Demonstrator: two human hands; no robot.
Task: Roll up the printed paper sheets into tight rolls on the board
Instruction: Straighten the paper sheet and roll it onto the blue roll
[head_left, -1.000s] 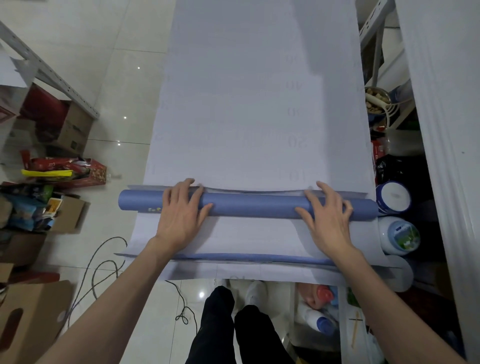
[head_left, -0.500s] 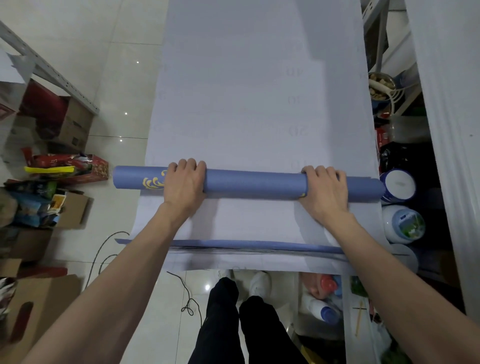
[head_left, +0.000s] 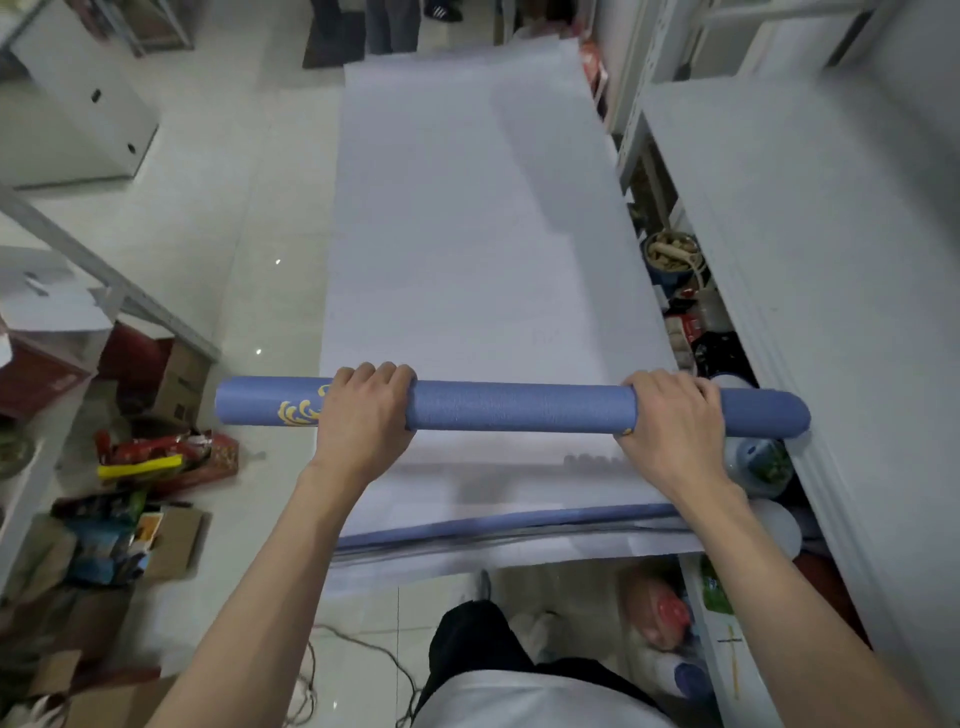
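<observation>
A blue paper roll (head_left: 519, 410) with a yellow printed pattern near its left end lies crosswise on the long white board (head_left: 467, 234). My left hand (head_left: 363, 415) grips the roll left of its middle, fingers curled over the top. Toward the roll's right end, my right hand (head_left: 670, 421) grips it the same way. Both ends of the roll stick out past the board's sides. More flat sheets with blue edges (head_left: 498, 525) lie stacked at the board's near end.
Cardboard boxes and colourful packages (head_left: 140, 467) crowd the floor at left. Shelving with jars and containers (head_left: 675, 260) stands along the right side, next to a white panel (head_left: 831, 260). A cable (head_left: 353, 649) trails on the tiled floor. People's legs stand at the far end.
Both hands went from flat on the roll to curled round it. The roll has travelled away from me along the board, and the view has tilted up to show the board's far end.
</observation>
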